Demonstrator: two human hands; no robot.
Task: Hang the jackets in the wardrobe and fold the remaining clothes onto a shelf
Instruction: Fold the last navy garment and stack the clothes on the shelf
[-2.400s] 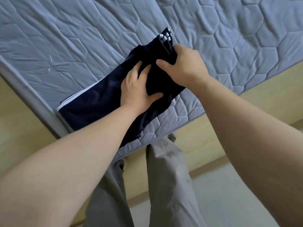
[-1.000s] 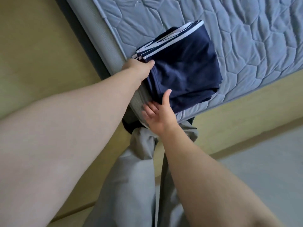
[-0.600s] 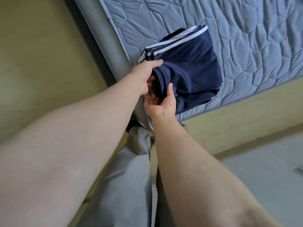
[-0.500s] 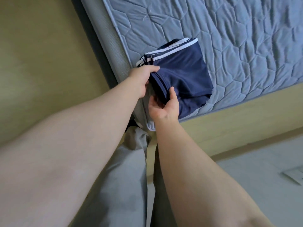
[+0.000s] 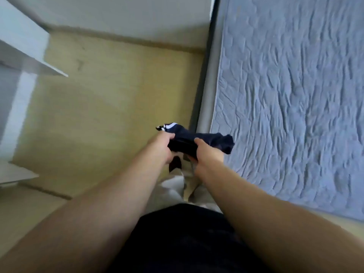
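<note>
A folded navy garment with white stripes [image 5: 208,139] is held in the air in front of me, off the bed. My left hand [image 5: 160,146] grips its left end near the striped edge. My right hand [image 5: 206,152] grips it from below at the middle, thumb on top. The bundle hangs over the gap between the wooden floor and the mattress edge. The frame is blurred by motion.
The grey quilted mattress [image 5: 291,99] fills the right side. Yellowish wooden floor [image 5: 110,107] lies left of it. White shelf boards [image 5: 25,48] of a piece of furniture stand at the far left. My legs and feet are below the hands.
The folded garment has been lifted off the mattress corner with both hands. The view has swung left, bringing the floor and the white shelves into sight.
</note>
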